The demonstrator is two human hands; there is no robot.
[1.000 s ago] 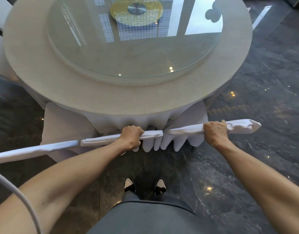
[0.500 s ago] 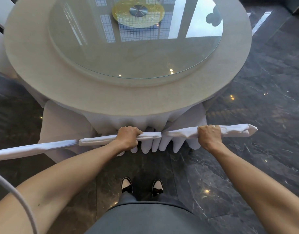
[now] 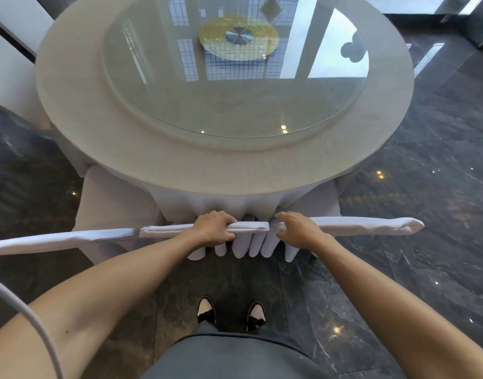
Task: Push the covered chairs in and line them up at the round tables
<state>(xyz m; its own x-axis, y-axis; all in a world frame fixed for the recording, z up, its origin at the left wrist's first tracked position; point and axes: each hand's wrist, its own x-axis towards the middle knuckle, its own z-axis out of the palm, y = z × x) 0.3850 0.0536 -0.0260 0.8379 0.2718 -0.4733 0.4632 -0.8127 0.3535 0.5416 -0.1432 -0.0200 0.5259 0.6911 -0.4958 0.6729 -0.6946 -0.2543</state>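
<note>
Head view: we are looking down on two white-covered chair backs at the round table (image 3: 98,138). Our left hand (image 3: 215,228) is wrapping around the top edge of the middle covered chair (image 3: 163,231). Our right hand (image 3: 300,231) is resting over the top edge of the right covered chair (image 3: 371,227), fingers loose; whether it is gripping, we cannot tell. Both seats are lying hidden under the tablecloth skirt (image 3: 221,203). A third chair back (image 3: 43,242) is running off the left edge. The glass turntable (image 3: 234,105) is reflecting windows.
</note>
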